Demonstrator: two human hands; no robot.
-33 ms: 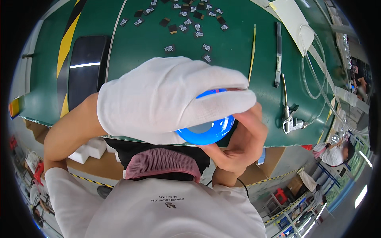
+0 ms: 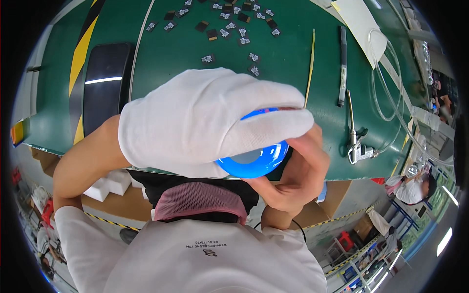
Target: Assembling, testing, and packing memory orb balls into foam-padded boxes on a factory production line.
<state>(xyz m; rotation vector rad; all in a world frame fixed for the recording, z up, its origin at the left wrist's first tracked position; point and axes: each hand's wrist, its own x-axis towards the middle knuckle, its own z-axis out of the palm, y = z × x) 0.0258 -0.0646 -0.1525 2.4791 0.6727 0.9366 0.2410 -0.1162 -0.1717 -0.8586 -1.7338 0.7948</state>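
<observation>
Over the near edge of the worktop (image 2: pixel 293 53): blue piece (image 2: pixel 256 168), clamped between gloved left hand (image 2: pixel 215 117) and bare right hand (image 2: pixel 300 171). Glossy, may slip; brace with right, left pressure even.

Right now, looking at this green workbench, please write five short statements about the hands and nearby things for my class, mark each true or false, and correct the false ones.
1. The left hand wears a white fabric glove. True.
2. The right hand wears one too. False: the right hand is bare.
3. Both hands are at a glossy blue rounded object. True.
4. The flat black rectangular slab lies right of the hands. False: the slab lies left.
5. The small flat black cards form one neat row. False: the cards lie scattered.
</observation>
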